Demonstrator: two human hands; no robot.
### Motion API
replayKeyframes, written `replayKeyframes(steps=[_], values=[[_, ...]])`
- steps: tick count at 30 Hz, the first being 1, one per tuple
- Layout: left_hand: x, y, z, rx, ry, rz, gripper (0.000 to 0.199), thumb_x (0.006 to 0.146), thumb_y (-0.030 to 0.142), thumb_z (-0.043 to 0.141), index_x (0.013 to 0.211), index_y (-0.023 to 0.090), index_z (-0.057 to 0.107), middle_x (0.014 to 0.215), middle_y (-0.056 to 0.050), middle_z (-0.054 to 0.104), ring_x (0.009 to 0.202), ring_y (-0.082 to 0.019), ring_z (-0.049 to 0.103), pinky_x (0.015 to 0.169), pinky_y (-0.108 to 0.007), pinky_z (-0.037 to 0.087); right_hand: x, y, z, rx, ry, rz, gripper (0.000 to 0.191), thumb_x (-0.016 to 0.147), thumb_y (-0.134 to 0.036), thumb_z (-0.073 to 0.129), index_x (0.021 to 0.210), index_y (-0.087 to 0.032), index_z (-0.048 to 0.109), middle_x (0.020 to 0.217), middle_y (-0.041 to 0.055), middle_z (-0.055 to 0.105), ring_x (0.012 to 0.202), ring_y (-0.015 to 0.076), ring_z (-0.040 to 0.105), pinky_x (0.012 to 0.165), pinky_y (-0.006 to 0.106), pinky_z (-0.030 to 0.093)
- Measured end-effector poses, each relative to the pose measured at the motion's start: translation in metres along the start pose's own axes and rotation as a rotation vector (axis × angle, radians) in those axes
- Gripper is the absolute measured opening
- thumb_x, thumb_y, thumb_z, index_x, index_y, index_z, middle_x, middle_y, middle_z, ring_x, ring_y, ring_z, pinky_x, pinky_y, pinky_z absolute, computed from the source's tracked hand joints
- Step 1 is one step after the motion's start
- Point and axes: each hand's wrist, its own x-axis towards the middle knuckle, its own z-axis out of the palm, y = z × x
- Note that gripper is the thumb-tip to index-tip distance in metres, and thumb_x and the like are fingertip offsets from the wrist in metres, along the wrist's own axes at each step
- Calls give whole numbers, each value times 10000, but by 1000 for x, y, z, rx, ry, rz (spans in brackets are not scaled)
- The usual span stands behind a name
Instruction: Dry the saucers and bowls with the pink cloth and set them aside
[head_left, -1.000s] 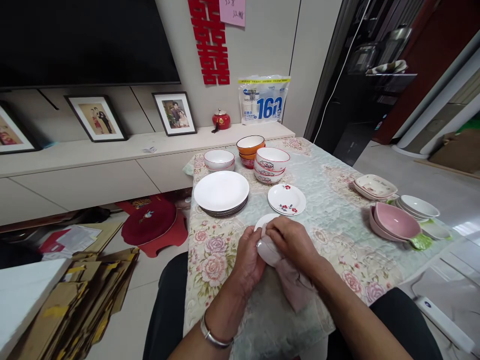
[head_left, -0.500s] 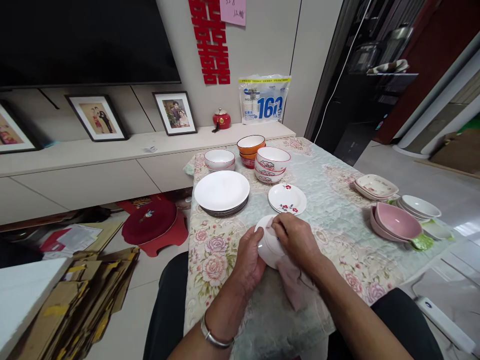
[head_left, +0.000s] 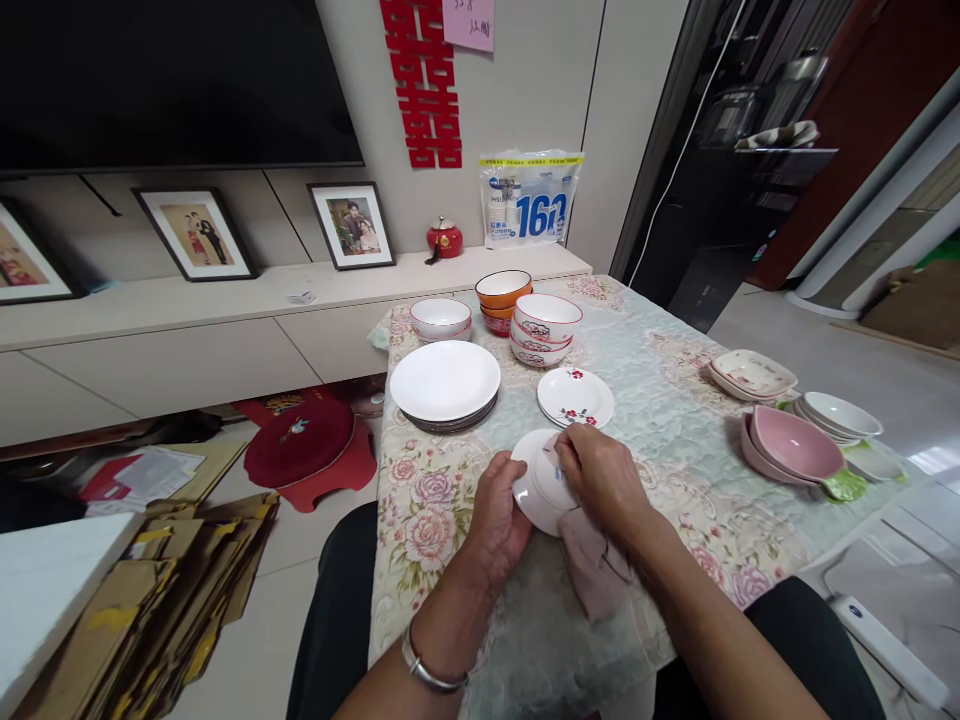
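A small white plate [head_left: 541, 490] is tilted up above the near part of the table, its underside with a ring and a faint blue mark facing me. My left hand [head_left: 496, 515] grips its left edge, thumb on the underside. My right hand [head_left: 604, 480] is closed on a pinkish cloth [head_left: 594, 570] and presses it against the plate's right side; the cloth hangs down below the hand. Just beyond lie small white plates with red flowers [head_left: 576, 397], stacked. Left of these stands a stack of larger white plates [head_left: 445, 382].
Bowls stand at the table's back: white ones [head_left: 441, 318], orange ones [head_left: 503, 288] and red-rimmed ones [head_left: 547, 318]. Pink bowls [head_left: 799, 442], square dishes [head_left: 752, 372] and small white bowls [head_left: 840, 412] sit at the right edge. A red stool [head_left: 309, 450] is left of the table.
My right hand has shifted slightly right across the plate with the cloth, uncovering more of the underside and its blue mark. My left hand keeps its hold.
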Motion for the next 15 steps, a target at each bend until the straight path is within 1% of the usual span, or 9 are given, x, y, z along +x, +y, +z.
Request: replayKeyframes(steps=[2, 3, 5, 6, 8, 10, 12, 13, 15], values=[[0, 0, 1, 2, 7, 7, 167, 539, 154, 693, 658, 163, 575, 580, 44, 558, 551, -114, 516, 577, -254, 409, -2, 0, -5, -105, -50, 48, 156, 944, -213, 484, 866, -165, 610, 841, 97, 701, 716, 206, 621, 598, 294, 277], [0, 0, 1, 2, -1, 5, 181, 546, 164, 717, 676, 160, 591, 586, 41, 567, 559, -119, 529, 585, -258, 415, -3, -1, -6, -129, -81, 41, 156, 939, -208, 486, 850, -164, 606, 818, 98, 699, 685, 201, 613, 585, 297, 261], [-1, 0, 1, 8, -42, -10, 249, 567, 211, 781, 763, 148, 642, 643, 16, 627, 598, -142, 575, 620, -278, 439, -5, -5, -7, -96, -120, -25, 161, 934, -202, 486, 820, -170, 596, 785, 85, 692, 658, 188, 600, 580, 293, 260], [-1, -1, 1, 11, -72, -19, 299, 577, 243, 810, 817, 142, 664, 685, -4, 660, 624, -157, 599, 642, -290, 451, -6, -7, -5, -48, -119, -69, 164, 933, -203, 485, 810, -175, 590, 781, 74, 688, 660, 182, 595, 586, 286, 273], [-1, -2, -1, 16, -127, -36, 388, 590, 291, 845, 907, 133, 689, 761, -41, 707, 668, -180, 633, 678, -310, 470, -5, -8, -1, 53, -65, -118, 174, 936, -205, 474, 801, -184, 581, 787, 56, 679, 683, 172, 591, 610, 272, 305], [-1, -3, -2, 18, -142, -50, 428, 588, 309, 863, 939, 130, 695, 784, -57, 725, 671, -188, 648, 682, -320, 484, -3, -7, 3, 108, 5, -99, 167, 930, -197, 470, 805, -187, 580, 793, 49, 672, 702, 169, 588, 632, 264, 327], [0, -4, -3, 19, -128, -53, 438, 582, 310, 873, 938, 133, 688, 783, -59, 732, 650, -186, 651, 670, -326, 496, -1, -4, 5, 116, 40, -56, 164, 924, -187, 467, 811, -184, 586, 788, 52, 668, 702, 170, 584, 642, 264, 337], [0, -4, -3, 19, -118, -49, 436, 579, 306, 877, 929, 135, 681, 772, -55, 731, 635, -181, 649, 660, -324, 499, -1, -3, 4, 121, 36, -46, 169, 924, -188, 466, 809, -181, 591, 781, 54, 666, 698, 171, 581, 640, 265, 340], [-1, -3, -2, 18, -103, -41, 431, 567, 287, 883, 907, 137, 664, 748, -46, 727, 615, -172, 645, 642, -316, 502, -2, -1, -2, 179, -17, -72, 184, 926, -197, 471, 804, -176, 606, 784, 54, 671, 700, 171, 584, 642, 266, 354]])
